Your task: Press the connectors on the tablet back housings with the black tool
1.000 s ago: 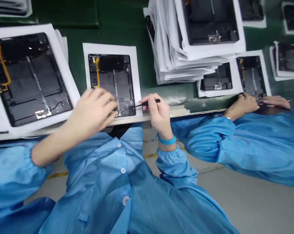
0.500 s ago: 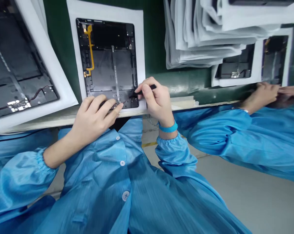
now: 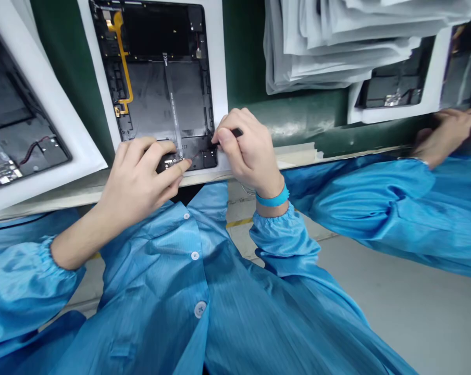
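In front of me lies an opened tablet housing on a white foam sheet. A yellow flex cable runs down its left side, and a grey ribbon cable runs down the middle to a small circuit board. My left hand rests over the lower edge, fingers apart, thumb beside the board and partly covering it. My right hand pinches black tweezers at the lower right corner. Their tip is hard to make out near a thin dark wire.
Another opened tablet on white sheets lies to the left. A tall stack of white sheets stands at right on the green bench. Beyond it are more tablets and a co-worker's hand. The bench edge runs before me.
My left hand has come down onto the tablet's lower edge and the board. My right hand, still holding the tweezers, has closed in on the corner. The view has shifted and moved nearer.
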Available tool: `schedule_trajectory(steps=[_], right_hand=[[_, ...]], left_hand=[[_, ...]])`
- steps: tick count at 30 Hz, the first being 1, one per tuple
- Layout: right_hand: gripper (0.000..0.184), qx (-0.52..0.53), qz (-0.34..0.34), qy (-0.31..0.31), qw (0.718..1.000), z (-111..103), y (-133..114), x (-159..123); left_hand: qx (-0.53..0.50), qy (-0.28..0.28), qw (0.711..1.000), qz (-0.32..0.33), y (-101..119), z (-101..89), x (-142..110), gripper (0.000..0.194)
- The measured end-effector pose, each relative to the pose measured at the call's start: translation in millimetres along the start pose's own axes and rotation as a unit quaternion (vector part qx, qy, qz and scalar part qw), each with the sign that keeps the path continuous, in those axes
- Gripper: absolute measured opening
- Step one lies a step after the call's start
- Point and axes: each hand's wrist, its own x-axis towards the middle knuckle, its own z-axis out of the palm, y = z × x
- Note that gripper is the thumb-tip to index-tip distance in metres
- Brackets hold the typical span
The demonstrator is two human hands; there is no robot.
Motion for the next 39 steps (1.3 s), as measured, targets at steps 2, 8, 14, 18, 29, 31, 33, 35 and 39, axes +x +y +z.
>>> schedule_trajectory(steps=[2, 8, 14, 18, 29, 31, 33, 35, 39], right_hand=[[0.06, -0.004, -0.008, -0.013, 1.0, -3, 0, -1], [0.055, 0.037, 0.026, 0.039, 0.998, 11, -15, -14], [0.05, 0.064, 0.041, 0.023, 0.997, 30, -28, -19], [0.051, 0.061, 0.05, 0.022, 0.997, 31, -27, -16], [0.052, 0.063, 0.058, 0.039, 0.996, 35, -23, -22], [0.052, 0.062, 0.05, 0.034, 0.996, 35, -23, -22], [0.053, 0.05, 0.035, 0.022, 0.998, 34, -24, -22], [0.053, 0.032, 0.014, 0.012, 0.999, 34, -24, -21], [0.05, 0.008, -0.026, 0.016, 1.0, 36, -20, -19]], left_hand=[[0.011, 0.005, 1.0, 0.008, 0, 0.1, 0, 0.031], [0.02, -0.021, 0.999, 0.018, 1, -5.2, -2, 0.033], [-0.057, -0.097, 0.993, -0.022, -5, -14.5, 2, 0.035], [-0.131, -0.141, 0.979, -0.068, -7, -19.3, 10, 0.032], [-0.126, -0.166, 0.975, -0.071, -8, -22.5, 7, 0.033], [-0.137, -0.159, 0.974, -0.082, -8, -23.1, 6, 0.031], [-0.152, -0.164, 0.97, -0.099, -6, -24.0, 8, 0.03], [-0.166, -0.169, 0.966, -0.106, -5, -24.7, 11, 0.031], [-0.146, -0.161, 0.973, -0.073, -5, -23.4, 12, 0.032]])
